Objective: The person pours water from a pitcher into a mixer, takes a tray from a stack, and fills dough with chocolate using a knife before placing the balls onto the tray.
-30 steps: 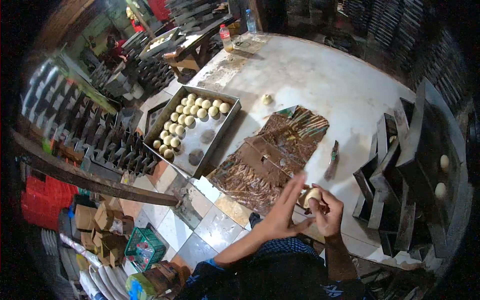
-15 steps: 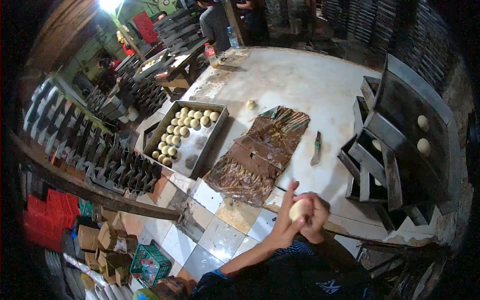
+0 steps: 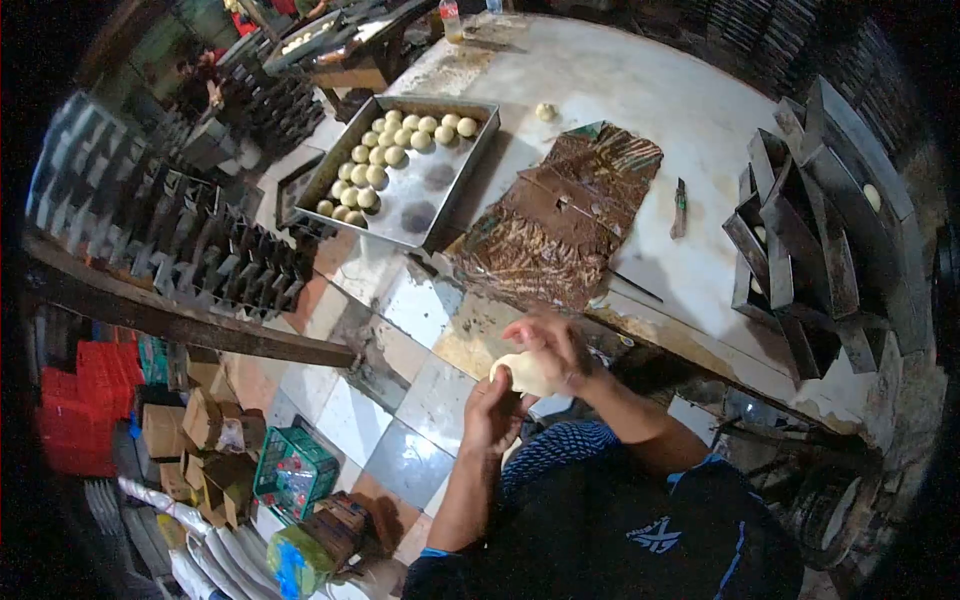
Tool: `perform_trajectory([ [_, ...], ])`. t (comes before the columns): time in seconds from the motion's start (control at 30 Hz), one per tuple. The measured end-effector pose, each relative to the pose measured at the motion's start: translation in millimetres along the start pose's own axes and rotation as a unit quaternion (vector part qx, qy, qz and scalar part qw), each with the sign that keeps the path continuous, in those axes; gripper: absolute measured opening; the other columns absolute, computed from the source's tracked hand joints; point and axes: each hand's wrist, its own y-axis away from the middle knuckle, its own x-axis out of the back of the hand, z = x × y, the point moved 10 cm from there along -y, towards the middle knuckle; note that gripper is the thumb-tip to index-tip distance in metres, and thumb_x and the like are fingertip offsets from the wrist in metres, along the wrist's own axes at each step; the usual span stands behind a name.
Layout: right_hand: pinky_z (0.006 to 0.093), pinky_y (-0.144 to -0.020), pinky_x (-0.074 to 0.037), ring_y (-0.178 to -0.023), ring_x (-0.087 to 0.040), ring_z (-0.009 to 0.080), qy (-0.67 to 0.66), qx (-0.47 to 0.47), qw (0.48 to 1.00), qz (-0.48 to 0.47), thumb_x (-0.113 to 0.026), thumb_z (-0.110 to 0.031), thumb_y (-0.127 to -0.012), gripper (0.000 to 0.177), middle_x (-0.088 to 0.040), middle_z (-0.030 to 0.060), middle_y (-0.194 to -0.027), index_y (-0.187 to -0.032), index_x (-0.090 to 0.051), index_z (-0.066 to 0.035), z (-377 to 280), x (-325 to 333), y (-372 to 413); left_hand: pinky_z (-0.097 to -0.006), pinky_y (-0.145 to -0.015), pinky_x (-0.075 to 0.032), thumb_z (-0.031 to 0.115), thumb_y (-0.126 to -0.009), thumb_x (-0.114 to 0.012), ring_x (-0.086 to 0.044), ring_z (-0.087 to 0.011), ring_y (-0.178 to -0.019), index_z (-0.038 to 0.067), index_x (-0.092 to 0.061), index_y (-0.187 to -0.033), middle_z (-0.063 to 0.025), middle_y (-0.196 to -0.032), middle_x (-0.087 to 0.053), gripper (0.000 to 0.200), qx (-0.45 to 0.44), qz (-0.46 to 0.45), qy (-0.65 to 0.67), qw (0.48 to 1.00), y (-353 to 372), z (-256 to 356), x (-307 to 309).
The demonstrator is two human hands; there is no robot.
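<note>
A flattened piece of pale dough [image 3: 525, 372] is held in my left hand [image 3: 487, 418], the thumb on top of it and the fingers underneath. My right hand [image 3: 550, 348] lies over the dough's upper right side, fingers stretched to the left and slightly blurred; how firmly it touches is hard to see. Beyond my hands, a brown-smeared sheet [image 3: 565, 215] lies on the white tabletop [image 3: 690, 110], with dark brown paste spread over it. A knife [image 3: 679, 208] rests to the sheet's right, and one dough ball [image 3: 546, 112] sits behind it.
A metal tray [image 3: 470, 185] with several dough balls stands left of the sheet. Stacked metal pans [image 3: 800, 220] rise on the right. A dark thin stick [image 3: 637, 288] lies near the front edge. Below left are a green crate [image 3: 295, 470], cardboard boxes [image 3: 205, 420] and a wooden beam [image 3: 190, 320].
My view has tilted down and turned, so the table sits higher. The dough has gone from a rounded lump between both hands to a flatter piece in my left hand.
</note>
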Motion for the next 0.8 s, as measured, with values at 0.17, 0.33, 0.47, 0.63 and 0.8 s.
perform_trajectory([
  [0.17, 0.0460, -0.077, -0.048, -0.085, -0.060, 0.0407, 0.453, -0.123, 0.876, 0.112, -0.051, 0.000, -0.079, 0.019, -0.061, 0.0239, -0.091, -0.096, -0.059, 0.003, 92.5, 133.8, -3.7, -0.0416, -0.100, -0.042, 0.032, -0.095, -0.051, -0.053, -0.0304, -0.117, -0.012, -0.045, -0.127, -0.0229, -0.129, -0.051, 0.055, 0.000, -0.083, -0.047, 0.995, -16.6, 16.5, -23.8],
  [0.33, 0.0455, -0.069, -0.049, -0.075, -0.060, 0.0365, 0.617, -0.038, 0.786, 0.021, -0.058, -0.004, -0.074, 0.029, -0.058, 0.0188, -0.083, -0.103, -0.054, 0.001, 134.4, 177.2, -9.4, -0.0410, -0.103, -0.038, 0.034, -0.095, -0.048, -0.048, -0.0284, -0.123, -0.007, -0.038, -0.136, -0.0198, -0.136, -0.046, 0.058, -0.041, -0.074, -0.139, 0.987, -60.2, 27.5, -36.8],
  [0.47, 0.0419, -0.062, -0.051, -0.072, -0.061, 0.0331, 0.588, -0.072, 0.800, -0.096, -0.054, -0.006, -0.078, 0.032, -0.054, 0.0153, -0.083, -0.110, -0.054, 0.000, 144.1, 172.0, 3.2, -0.0416, -0.103, -0.037, 0.036, -0.094, -0.049, -0.048, -0.0285, -0.123, 0.000, -0.030, -0.143, -0.0191, -0.136, -0.047, 0.063, -0.064, -0.017, -0.176, 0.982, -89.0, 41.4, -33.3],
  [0.63, 0.0458, -0.066, -0.051, -0.074, -0.062, 0.0345, 0.530, -0.085, 0.843, -0.023, -0.051, -0.003, -0.079, 0.041, -0.056, 0.0145, -0.090, -0.120, -0.053, -0.006, 144.9, 215.5, -11.5, -0.0414, -0.104, -0.035, 0.040, -0.088, -0.055, -0.048, -0.0289, -0.123, 0.000, -0.032, -0.141, -0.0194, -0.133, -0.049, 0.070, -0.063, 0.005, -0.137, 0.989, -135.6, 37.3, -22.3],
  [0.8, 0.0476, -0.065, -0.050, -0.072, -0.063, 0.0371, 0.495, -0.125, 0.855, -0.093, -0.051, -0.005, -0.080, 0.031, -0.063, 0.0180, -0.089, -0.109, -0.059, -0.004, 166.9, 220.0, -17.1, -0.0372, -0.101, -0.040, 0.028, -0.093, -0.050, -0.054, -0.0255, -0.116, 0.000, -0.039, -0.138, -0.0173, -0.125, -0.055, 0.054, -0.073, 0.014, -0.118, 0.990, -163.2, 18.8, -45.7],
])
